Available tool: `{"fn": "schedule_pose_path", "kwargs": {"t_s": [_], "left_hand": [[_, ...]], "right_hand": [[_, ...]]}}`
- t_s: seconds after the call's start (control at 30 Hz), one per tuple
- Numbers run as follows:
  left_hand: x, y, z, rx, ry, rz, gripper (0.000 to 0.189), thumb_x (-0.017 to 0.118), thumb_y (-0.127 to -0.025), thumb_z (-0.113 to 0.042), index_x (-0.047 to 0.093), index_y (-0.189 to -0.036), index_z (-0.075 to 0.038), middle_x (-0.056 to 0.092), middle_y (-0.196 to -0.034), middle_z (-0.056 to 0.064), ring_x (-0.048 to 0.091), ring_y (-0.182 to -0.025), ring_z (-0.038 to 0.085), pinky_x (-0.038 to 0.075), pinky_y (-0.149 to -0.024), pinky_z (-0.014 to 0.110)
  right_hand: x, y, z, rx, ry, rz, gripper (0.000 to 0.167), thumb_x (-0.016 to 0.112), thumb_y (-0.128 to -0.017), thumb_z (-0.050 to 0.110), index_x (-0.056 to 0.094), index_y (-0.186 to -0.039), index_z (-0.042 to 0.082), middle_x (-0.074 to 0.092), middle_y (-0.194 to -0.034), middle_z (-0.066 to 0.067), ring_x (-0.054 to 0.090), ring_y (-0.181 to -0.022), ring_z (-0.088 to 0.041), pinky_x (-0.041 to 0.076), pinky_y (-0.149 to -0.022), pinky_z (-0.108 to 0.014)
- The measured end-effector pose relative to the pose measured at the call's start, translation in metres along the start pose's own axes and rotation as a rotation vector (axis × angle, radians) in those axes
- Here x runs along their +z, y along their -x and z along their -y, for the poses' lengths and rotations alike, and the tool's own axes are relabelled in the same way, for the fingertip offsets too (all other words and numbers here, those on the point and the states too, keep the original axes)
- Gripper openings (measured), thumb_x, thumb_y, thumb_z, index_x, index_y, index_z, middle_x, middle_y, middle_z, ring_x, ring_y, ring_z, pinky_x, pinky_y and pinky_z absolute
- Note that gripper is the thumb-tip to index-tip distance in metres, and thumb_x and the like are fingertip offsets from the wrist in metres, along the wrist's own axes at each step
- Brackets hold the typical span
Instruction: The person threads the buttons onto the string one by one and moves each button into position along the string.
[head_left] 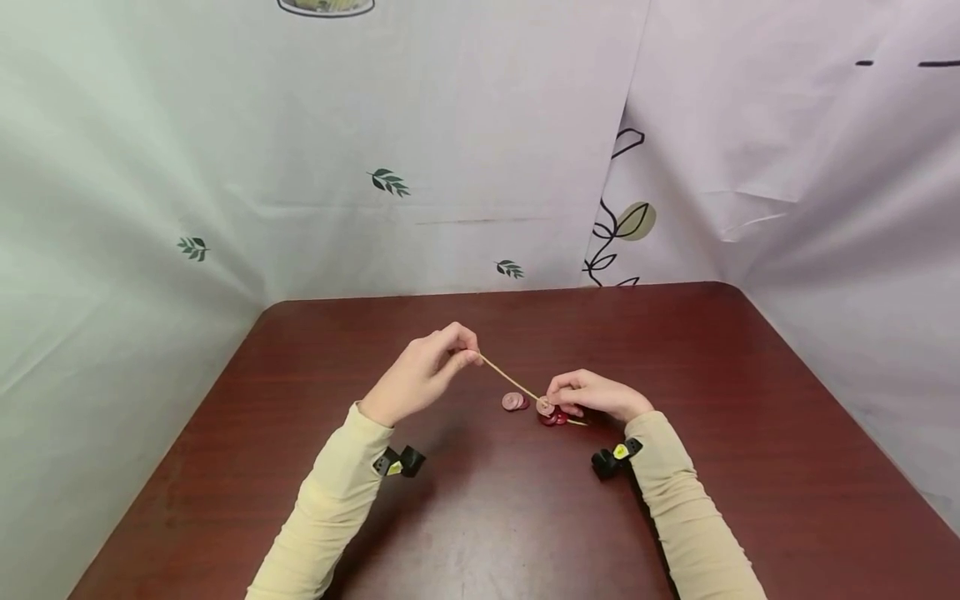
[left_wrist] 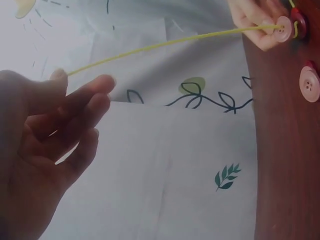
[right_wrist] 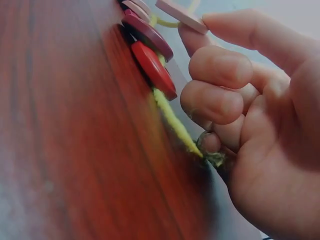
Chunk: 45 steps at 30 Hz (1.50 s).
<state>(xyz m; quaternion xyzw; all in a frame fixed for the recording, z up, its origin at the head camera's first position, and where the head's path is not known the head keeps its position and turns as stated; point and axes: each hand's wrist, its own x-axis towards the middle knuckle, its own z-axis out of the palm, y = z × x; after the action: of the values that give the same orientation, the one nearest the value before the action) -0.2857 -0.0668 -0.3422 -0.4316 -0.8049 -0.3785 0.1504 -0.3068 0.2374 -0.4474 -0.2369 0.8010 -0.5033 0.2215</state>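
My left hand is raised over the table and pinches one end of a yellow string between thumb and forefinger. The string slants down, taut, to a pink button threaded on it. My right hand pinches this button at its edge with thumb and forefinger, the other fingers curled beneath. Behind it on the string, a dark red button and a bright red button lean close over the table. From them the string's tail runs on to a frayed, knotted end beside the right palm.
Left of the threaded buttons, a few more pink and red buttons lie overlapping on the brown table. White sheets with leaf prints hang round its back and sides. Each wrist wears a small black camera.
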Motion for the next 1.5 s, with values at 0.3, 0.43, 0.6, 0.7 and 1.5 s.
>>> {"fn": "schedule_pose_path", "kwargs": {"t_s": [0.3,0.43,0.6,0.7,1.5], "left_hand": [[-0.009,0.001,-0.002,0.018,0.043,0.032,0.010,0.064,-0.091,-0.006,0.055,-0.096,-0.009,0.070,-0.087,0.001,0.068,-0.082,0.008,0.056,-0.076,0.027],[-0.012,0.002,-0.006,0.016,0.058,0.000,0.011,0.063,-0.092,-0.006,0.054,-0.096,-0.009,0.071,-0.086,0.000,0.069,-0.082,0.007,0.055,-0.077,0.028],[-0.013,0.002,-0.008,0.033,0.076,-0.053,0.011,0.062,-0.092,-0.003,0.054,-0.097,-0.007,0.071,-0.083,0.003,0.069,-0.079,0.009,0.053,-0.074,0.024],[-0.014,0.002,-0.009,0.047,0.083,-0.074,0.011,0.062,-0.091,-0.001,0.054,-0.097,-0.006,0.071,-0.082,0.004,0.069,-0.077,0.009,0.053,-0.073,0.023],[-0.009,0.003,-0.007,0.107,0.085,-0.067,0.014,0.065,-0.088,0.001,0.055,-0.096,-0.005,0.070,-0.082,0.002,0.068,-0.076,0.009,0.055,-0.074,0.023]], "right_hand": [[0.001,-0.002,0.002,0.034,0.004,-0.012,0.020,0.059,-0.094,0.018,0.061,-0.091,-0.002,0.044,-0.058,0.006,0.043,-0.052,-0.006,0.038,-0.055,-0.022],[0.002,-0.003,0.002,0.039,0.001,-0.013,0.021,0.060,-0.094,0.018,0.061,-0.090,-0.002,0.044,-0.057,0.006,0.043,-0.052,-0.006,0.038,-0.054,-0.021],[0.002,-0.003,0.001,0.028,-0.005,-0.007,0.019,0.061,-0.094,0.017,0.061,-0.089,-0.002,0.044,-0.057,0.006,0.042,-0.051,-0.006,0.037,-0.053,-0.020],[0.002,-0.003,0.001,0.021,-0.008,-0.002,0.019,0.060,-0.093,0.015,0.060,-0.090,-0.004,0.044,-0.058,0.006,0.042,-0.051,-0.005,0.037,-0.053,-0.020],[0.003,-0.004,0.005,0.044,-0.021,-0.026,0.020,0.060,-0.092,0.014,0.056,-0.090,-0.006,0.045,-0.058,0.007,0.043,-0.052,-0.005,0.035,-0.053,-0.020]]}}
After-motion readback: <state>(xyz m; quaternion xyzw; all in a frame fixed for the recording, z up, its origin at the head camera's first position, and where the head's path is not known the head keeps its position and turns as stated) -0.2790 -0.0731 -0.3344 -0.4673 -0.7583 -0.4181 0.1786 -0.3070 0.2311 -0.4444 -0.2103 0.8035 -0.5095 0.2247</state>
